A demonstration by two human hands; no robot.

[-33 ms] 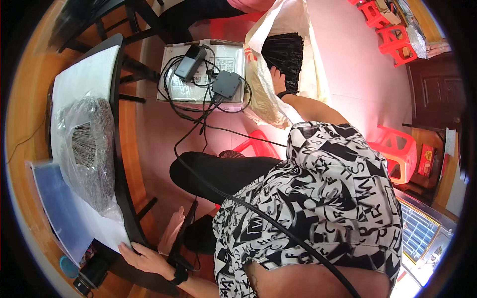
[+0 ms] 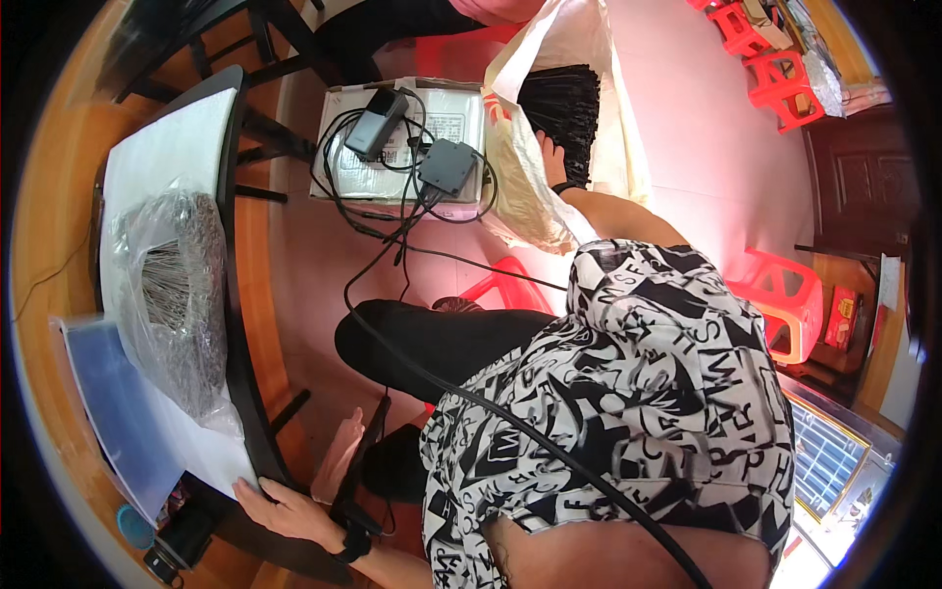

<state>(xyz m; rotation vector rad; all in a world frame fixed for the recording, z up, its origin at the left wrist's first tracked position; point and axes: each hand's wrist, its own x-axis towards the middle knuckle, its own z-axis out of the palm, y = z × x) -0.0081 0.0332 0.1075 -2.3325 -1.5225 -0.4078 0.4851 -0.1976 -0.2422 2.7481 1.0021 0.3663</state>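
My left hand point(image 2: 287, 512) rests at the edge of the black-rimmed table point(image 2: 257, 412), fingers stretched out over the corner of a white sheet point(image 2: 218, 456); a dark band is on its wrist. On that table lies a clear plastic bag point(image 2: 201, 373) of thin, dark, wire-like strands point(image 2: 169, 285). My right hand point(image 2: 551, 157) reaches into a tall cream woven sack point(image 2: 618, 128). Its visible fingers lie apart against a bundle of thin black strips point(image 2: 559, 98) inside; part of this hand is hidden by the sack's side.
Left of the sack stands a white carton point(image 2: 339, 177) bearing a grey device point(image 2: 376, 125), a flat dark box point(image 2: 447, 167) and tangled black cables. One cable crosses my body. Red plastic stools point(image 2: 785, 294) stand at the right. Another person's dark-clothed leg point(image 2: 392, 39) is beyond the carton.
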